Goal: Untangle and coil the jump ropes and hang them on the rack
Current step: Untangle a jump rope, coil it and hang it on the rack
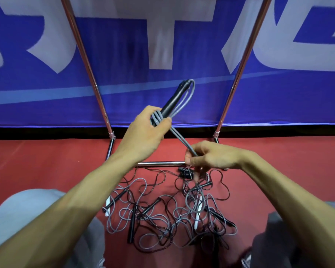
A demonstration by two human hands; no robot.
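Left hand (150, 130) grips black handles (173, 102) wrapped by grey rope (184, 102), held up mid-scene. Right hand (207, 156) pinches same rope's strands lower right. Tangled rope pile (168, 213) lies near, on red floor (46, 161), below chrome rack (159, 163).

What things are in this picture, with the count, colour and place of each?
banner: one, blue with white letters, background.
floor: one, red, below the banner.
rack: one, chrome, before the banner.
tangled jump ropes: several, grey and black, on the floor.
held jump rope: one, grey cord, black handles, raised at centre.
trouser legs: two, grey, bottom corners.
left hand: one, grips handles and wound cord.
right hand: one, pinches the grey cord.
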